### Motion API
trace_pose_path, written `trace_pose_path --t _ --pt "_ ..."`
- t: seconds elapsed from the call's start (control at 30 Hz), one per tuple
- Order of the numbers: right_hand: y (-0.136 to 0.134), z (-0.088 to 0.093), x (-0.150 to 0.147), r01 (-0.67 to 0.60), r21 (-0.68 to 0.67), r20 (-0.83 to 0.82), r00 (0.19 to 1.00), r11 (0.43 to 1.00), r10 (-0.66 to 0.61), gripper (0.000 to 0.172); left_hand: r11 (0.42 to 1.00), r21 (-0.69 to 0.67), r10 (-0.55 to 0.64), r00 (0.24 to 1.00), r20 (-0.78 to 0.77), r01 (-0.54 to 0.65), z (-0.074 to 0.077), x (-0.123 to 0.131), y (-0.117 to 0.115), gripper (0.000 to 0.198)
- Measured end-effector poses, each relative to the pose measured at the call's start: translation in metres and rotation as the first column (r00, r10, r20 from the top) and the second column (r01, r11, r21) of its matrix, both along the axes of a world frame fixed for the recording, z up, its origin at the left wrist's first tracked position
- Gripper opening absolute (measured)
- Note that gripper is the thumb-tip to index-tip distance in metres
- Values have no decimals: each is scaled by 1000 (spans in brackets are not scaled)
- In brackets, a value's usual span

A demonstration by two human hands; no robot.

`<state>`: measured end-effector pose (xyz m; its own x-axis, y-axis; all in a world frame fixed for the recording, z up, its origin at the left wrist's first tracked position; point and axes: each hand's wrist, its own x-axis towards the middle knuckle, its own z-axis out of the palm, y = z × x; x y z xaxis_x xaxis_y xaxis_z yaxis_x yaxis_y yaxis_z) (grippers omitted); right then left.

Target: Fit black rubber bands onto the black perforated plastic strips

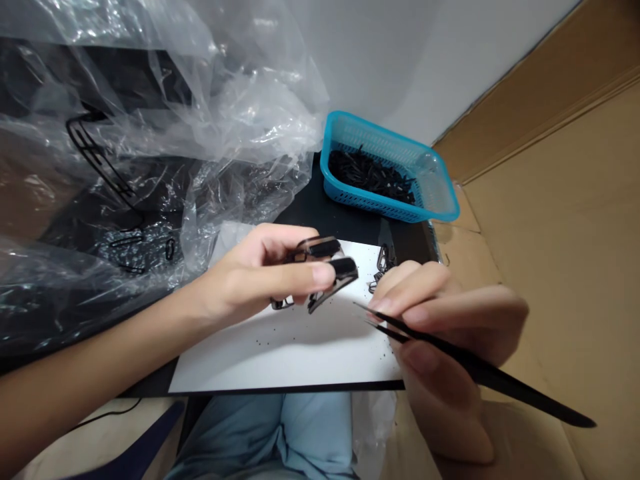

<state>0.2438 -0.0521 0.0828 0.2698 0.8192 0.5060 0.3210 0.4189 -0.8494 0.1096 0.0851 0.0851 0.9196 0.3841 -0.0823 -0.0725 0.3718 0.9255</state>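
My left hand [265,270] is closed on a small black plastic part [345,268] with a glossy, partly see-through edge. Another dark part [324,248] shows just behind it, between thumb and fingers; I cannot tell whether the two are joined. In my right hand [445,320] is a pair of black tweezers [480,370], their fine tips a little apart and pointing left toward the part without touching it. Both hands are above a white sheet [280,363] dotted with tiny black specks. Small dark frame-like pieces [384,260] lie beside the right fingers, partly hidden.
A blue basket [390,212] holding many thin black pieces stands at the back of the black table [345,223]. Crumpled clear plastic [240,120] spreads across the left, with black looped pieces [100,160] in it. Cardboard [565,220] walls the right side.
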Motion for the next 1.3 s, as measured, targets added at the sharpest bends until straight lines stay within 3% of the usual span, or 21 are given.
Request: trace_pose_path --t 0.1,0.2,0.33,0.47,0.8,0.97,1.17,1.3 --pt "0 -7 3 -30 79 152 988 996 17 18 995 -43 93 996 -2 -93 -1 3 1 19" --pt "-5 -26 6 -16 -79 337 941 997 42 20 988 -42 149 989 -9 -149 0 5 2 14" --pt "-16 -56 8 111 -313 608 787 943 108 9 984 -34 172 985 -4 -172 2 6 1 19" --pt "-27 -66 8 144 -340 613 783 929 103 4 981 -33 193 981 20 -193 3 5 1 19" --pt "-53 -58 8 258 -256 689 725 932 -12 6 980 74 181 983 40 -184 13 5 3 16" --pt "-61 -59 7 271 -221 635 769 937 -73 8 970 144 191 980 56 -197 18 7 4 16" --pt "-70 -80 -7 379 -220 712 693 899 -118 6 963 187 174 977 120 -194 42 17 2 16" --pt "-83 -81 -9 397 -189 650 736 898 -189 6 955 217 163 970 178 -201 60 22 0 17"
